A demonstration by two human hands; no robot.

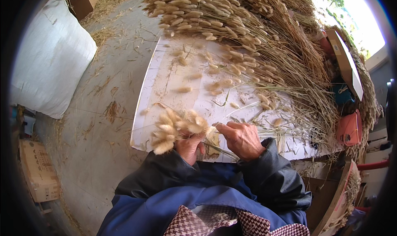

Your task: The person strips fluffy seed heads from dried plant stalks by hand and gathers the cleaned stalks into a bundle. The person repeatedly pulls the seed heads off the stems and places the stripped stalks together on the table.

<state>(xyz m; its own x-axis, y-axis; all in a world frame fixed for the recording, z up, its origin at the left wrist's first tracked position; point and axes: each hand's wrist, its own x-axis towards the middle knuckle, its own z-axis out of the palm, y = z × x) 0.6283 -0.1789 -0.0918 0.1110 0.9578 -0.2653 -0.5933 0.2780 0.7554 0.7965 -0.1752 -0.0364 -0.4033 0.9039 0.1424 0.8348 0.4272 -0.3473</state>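
Note:
My left hand (189, 146) grips a small bunch of dried grass stems (175, 127) with fluffy tan seed heads, which fan out up and to the left over the edge of a white table top (157, 91). Close beside it, my right hand (242, 138) pinches a single thin stem between thumb and fingers, near the bunch's stems. A big heap of the same dried grass (256, 33) covers the far and right part of the table. Loose seed heads lie scattered on the white surface between the heap and my hands.
A large white sack (51, 58) lies on the concrete floor at the left, a cardboard box (37, 169) below it. Straw litters the floor. At the right stand an open cardboard box (345, 62), a teal object and an orange-red case (349, 128).

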